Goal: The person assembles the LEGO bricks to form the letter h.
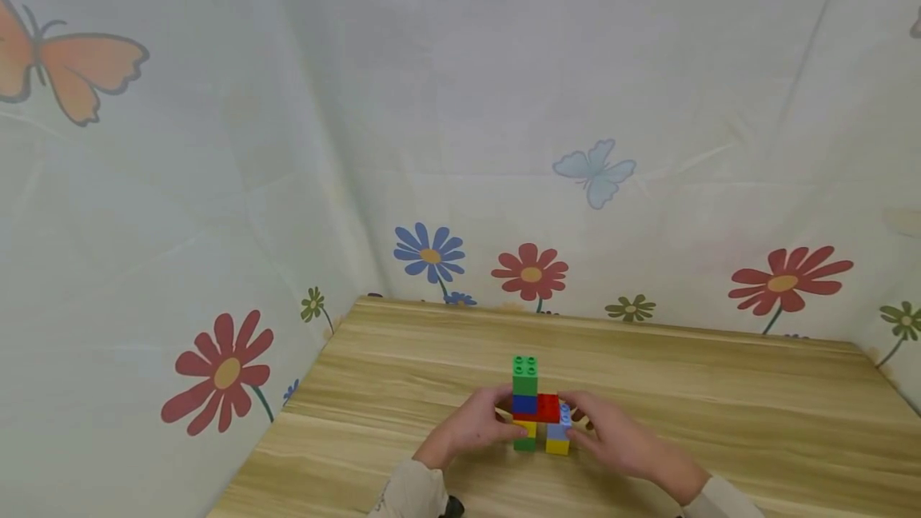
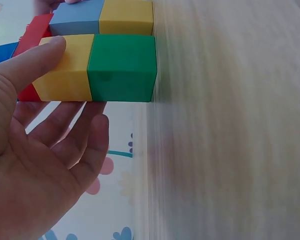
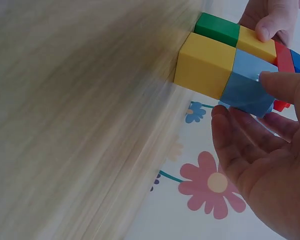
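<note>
A small toy-brick structure stands on the table with two legs. Its left leg has a green brick [image 2: 122,70] at the bottom and a yellow brick [image 2: 72,80] above. On the right, a light blue brick [image 3: 247,85] sits on another yellow brick [image 3: 205,62]. A flat red brick [image 1: 548,408] spans the legs, and over its left end rise a dark blue brick [image 1: 524,404] and a green top brick [image 1: 525,382]. My left hand [image 1: 471,426] pinches the left leg, thumb on the yellow brick. My right hand [image 1: 619,440] pinches the light blue brick between thumb and fingers.
The wood-grain table [image 1: 403,350] extends around the structure to both sides. A pale curtain [image 1: 460,102] printed with flowers and butterflies hangs behind and to the left of it. Beige sleeves [image 1: 413,490] cover both forearms.
</note>
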The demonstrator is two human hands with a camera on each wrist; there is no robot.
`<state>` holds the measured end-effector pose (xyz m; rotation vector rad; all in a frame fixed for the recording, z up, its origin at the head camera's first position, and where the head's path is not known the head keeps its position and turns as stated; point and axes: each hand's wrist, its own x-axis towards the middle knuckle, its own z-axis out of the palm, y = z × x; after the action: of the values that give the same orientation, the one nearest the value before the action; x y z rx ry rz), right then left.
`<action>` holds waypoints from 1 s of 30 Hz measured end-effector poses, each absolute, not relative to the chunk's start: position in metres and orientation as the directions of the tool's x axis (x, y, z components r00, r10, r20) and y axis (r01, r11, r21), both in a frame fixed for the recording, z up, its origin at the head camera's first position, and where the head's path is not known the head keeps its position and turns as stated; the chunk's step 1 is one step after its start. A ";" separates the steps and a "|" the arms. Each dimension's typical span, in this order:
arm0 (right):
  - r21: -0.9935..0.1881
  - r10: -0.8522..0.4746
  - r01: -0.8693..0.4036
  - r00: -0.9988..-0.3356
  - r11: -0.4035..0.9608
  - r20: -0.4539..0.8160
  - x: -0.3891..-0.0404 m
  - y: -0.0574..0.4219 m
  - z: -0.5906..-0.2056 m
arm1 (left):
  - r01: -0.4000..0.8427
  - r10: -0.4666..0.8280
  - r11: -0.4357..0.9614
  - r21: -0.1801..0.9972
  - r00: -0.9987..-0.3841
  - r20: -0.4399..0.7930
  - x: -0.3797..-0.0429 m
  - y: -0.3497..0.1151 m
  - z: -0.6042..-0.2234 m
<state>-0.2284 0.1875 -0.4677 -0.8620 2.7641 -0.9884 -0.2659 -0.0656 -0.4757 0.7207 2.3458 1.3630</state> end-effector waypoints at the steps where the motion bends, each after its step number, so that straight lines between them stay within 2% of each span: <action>1: -0.611 -0.537 -0.478 -0.837 0.630 0.101 -0.228 0.187 -0.468 | 0.258 0.578 0.415 0.873 -0.815 -0.034 -0.266 -0.066 -0.475; 10: -0.622 -0.555 -0.505 -0.821 0.598 0.132 -0.229 0.186 -0.471 | 0.244 0.576 0.441 0.864 -0.815 -0.064 -0.269 -0.064 -0.479; 18: -0.665 -0.508 -0.424 -0.858 0.615 0.077 -0.232 0.188 -0.473 | 0.227 0.552 0.451 0.863 -0.831 -0.070 -0.269 -0.062 -0.479; 30: -0.695 -0.455 -0.376 -0.887 0.613 0.078 -0.236 0.186 -0.473 | 0.292 0.490 0.478 0.829 -0.871 0.025 -0.272 -0.057 -0.484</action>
<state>-0.2359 0.1859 -0.4735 -0.7049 2.7253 -1.1362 -0.2723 -0.0570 -0.4837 0.6748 2.5085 1.3435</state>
